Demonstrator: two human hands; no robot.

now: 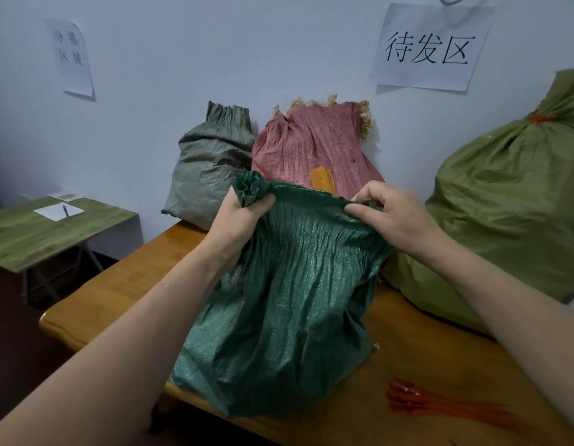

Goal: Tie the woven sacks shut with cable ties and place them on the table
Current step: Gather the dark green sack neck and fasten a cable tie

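A dark green woven sack (279, 310) stands on the wooden table (118, 291) right in front of me. My left hand (240, 220) clutches a gathered bunch of its mouth at the left corner. My right hand (392, 217) pinches the mouth's edge at the right, so the rim is stretched between both hands. A bundle of red cable ties (440, 403) lies on the table at the lower right. Behind stand a grey-green sack (208, 169) and a pink sack (314, 149), both with untied mouths. At the right, a light green sack (511, 204) is tied with a red cable tie (541, 118).
A small green folding table (37, 236) with paper and a pen stands at the left, lower than the wooden table. Two paper signs hang on the white wall (215, 53). The wooden table's left corner is rounded, with dark floor beyond it.
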